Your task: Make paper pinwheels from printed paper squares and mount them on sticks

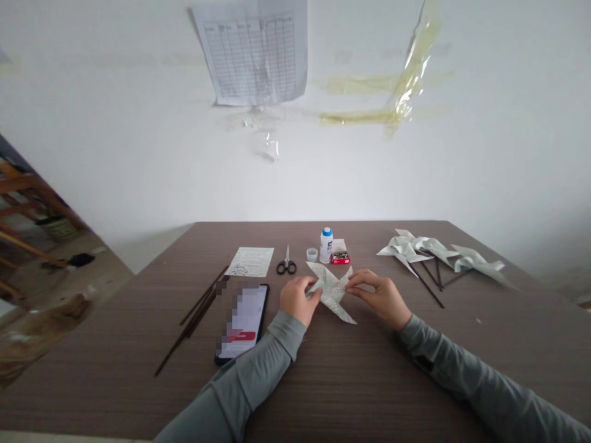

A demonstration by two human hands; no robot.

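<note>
Head camera, working outward from your hands:

1. Your left hand [295,301] and your right hand [376,296] are apart, one on each side of a printed paper pinwheel [335,300]. Both pinch it near its middle, left fingers [311,289] on the left side and right fingers [353,278] on the right blade.
2. That pinwheel has four pointed blades and lies on the wood-grain table [115,394], between your hands and just below the small items. Its lower blade rests on the tabletop.
3. Grey sleeves [249,369] cover both your forearms, which rest toward the near edge.
4. Just above your hands sit black-handled scissors [286,266], a small clear cup [312,254], a white bottle with a blue cap [325,245] and a small red box of metal fasteners [340,258].
5. To your left lie a printed instruction sheet [250,261], a phone [242,323] with a blurred screen, and several thin dark sticks [196,317].
6. To your right, finished paper pinwheels [415,249] lie on dark sticks, well beside your right hand.
7. Beyond the table, a gridded paper chart [252,52] and strips of yellowed tape [401,92] cling to the white wall.
</note>
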